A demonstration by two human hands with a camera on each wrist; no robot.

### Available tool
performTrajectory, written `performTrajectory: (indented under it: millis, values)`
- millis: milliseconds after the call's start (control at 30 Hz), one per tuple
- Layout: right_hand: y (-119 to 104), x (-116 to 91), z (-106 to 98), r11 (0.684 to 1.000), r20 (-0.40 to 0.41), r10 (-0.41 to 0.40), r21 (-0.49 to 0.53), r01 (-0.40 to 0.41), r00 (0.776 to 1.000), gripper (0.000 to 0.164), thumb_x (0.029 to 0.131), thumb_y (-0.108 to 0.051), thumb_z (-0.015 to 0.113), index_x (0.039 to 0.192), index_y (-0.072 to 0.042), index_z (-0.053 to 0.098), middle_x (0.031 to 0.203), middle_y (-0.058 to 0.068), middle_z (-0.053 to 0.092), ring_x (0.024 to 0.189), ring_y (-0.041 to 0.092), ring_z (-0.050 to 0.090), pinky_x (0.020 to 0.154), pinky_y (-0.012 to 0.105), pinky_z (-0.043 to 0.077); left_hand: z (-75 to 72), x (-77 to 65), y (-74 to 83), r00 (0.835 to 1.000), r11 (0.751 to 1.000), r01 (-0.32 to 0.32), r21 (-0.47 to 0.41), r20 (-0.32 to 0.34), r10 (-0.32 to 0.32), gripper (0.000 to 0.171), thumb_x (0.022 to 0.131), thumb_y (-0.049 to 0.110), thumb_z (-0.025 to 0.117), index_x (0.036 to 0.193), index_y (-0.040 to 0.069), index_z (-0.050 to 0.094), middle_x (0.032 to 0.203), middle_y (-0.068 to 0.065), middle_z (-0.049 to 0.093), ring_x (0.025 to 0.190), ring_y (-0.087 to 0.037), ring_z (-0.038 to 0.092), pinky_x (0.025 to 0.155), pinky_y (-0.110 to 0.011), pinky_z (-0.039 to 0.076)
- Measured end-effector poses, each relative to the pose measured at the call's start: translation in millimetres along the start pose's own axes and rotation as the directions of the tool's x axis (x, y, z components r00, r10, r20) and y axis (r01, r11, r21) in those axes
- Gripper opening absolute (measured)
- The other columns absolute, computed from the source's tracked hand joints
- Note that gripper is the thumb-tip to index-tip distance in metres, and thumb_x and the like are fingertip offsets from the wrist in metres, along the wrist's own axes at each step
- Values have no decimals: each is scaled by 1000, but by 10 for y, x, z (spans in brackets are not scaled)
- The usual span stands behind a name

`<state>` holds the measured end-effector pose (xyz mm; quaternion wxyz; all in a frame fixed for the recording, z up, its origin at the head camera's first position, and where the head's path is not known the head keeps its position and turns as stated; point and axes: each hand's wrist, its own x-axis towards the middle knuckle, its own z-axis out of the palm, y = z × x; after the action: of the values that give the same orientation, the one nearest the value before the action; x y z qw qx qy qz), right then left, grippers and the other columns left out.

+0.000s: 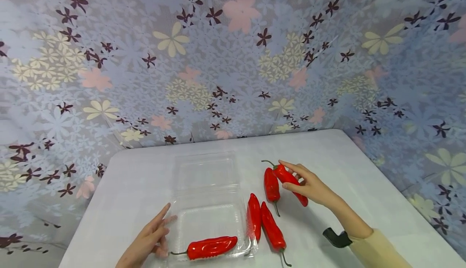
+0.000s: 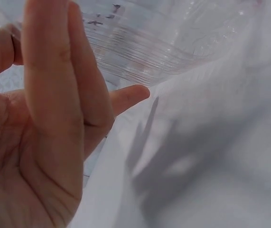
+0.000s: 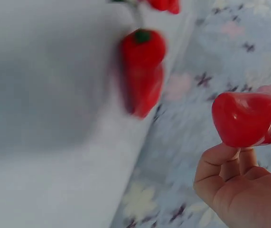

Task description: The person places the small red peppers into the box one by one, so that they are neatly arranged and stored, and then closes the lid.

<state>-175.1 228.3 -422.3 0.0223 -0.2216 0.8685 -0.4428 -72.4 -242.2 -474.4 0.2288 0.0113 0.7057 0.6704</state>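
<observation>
My right hand (image 1: 309, 185) pinches a red pepper (image 1: 285, 174) between thumb and fingers, with its green stem pointing left. The held pepper (image 3: 247, 118) is raised over the table in the right wrist view. Below and left of it lies another red pepper (image 1: 271, 185). At the left side of a clear plastic clamshell box (image 1: 207, 219), my left hand (image 1: 151, 235) has its fingers extended along the wall. One red pepper (image 1: 212, 247) lies crosswise at the near side of the box. The left wrist view shows loosely extended fingers (image 2: 50, 71) by the ridged plastic.
The box's lid (image 1: 205, 173) is folded back flat toward the wall. Two more peppers, one upright along the box's right wall (image 1: 254, 217) and one slanted beside it (image 1: 273, 227), lie on the white table (image 1: 327, 154). Flowered cloth (image 1: 233, 77) hangs behind the table.
</observation>
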Motion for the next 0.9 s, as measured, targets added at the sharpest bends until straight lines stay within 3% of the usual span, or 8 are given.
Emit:
performTrajectory:
  millis: [200, 367, 533, 733, 900]
  values:
    - [-301, 339, 297, 991, 100, -124, 68, 118, 987, 62, 85, -21, 71, 142, -18, 45, 111, 6, 52, 92, 25, 50, 66, 32, 52, 69, 17, -30, 1000, 1000, -3, 2, 2, 3, 70, 95, 10, 46, 152, 11, 4, 146, -34, 22, 52, -13, 51, 52, -24, 53]
    - [-571, 611, 577, 975, 204, -219, 79, 207, 954, 63, 84, -25, 71, 142, -23, 45, 110, 0, 53, 93, 21, 50, 68, 31, 52, 53, 8, 2, 999, 999, -45, -5, 14, 45, 70, 95, 7, 45, 152, 11, 5, 146, -33, 22, 49, -12, 52, 49, -23, 51]
    - [-784, 770, 825, 965, 300, -261, 85, 247, 917, 64, 83, -32, 72, 142, -30, 44, 114, -6, 53, 97, 17, 51, 70, 32, 53, 27, 15, 27, 998, 998, -59, -5, 19, 59, 70, 95, 5, 45, 153, 12, 6, 146, -33, 23, 49, -11, 53, 47, -23, 51]
    - [-931, 823, 1132, 955, 437, -297, 121, 272, 849, 64, 84, -32, 71, 142, -27, 44, 112, -7, 54, 93, 14, 52, 72, 29, 52, 15, 31, -3, 998, 999, -47, -8, 31, 47, 70, 95, 6, 46, 153, 13, 7, 146, -32, 24, 49, -12, 55, 48, -23, 51]
    - [-961, 799, 1418, 940, 568, -339, 166, 299, 750, 63, 84, -33, 70, 142, -27, 45, 107, -11, 55, 86, 10, 51, 68, 24, 51, 21, 11, -19, 998, 998, -51, -23, 27, 52, 71, 95, 7, 47, 153, 14, 6, 146, -33, 22, 50, -12, 54, 47, -22, 50]
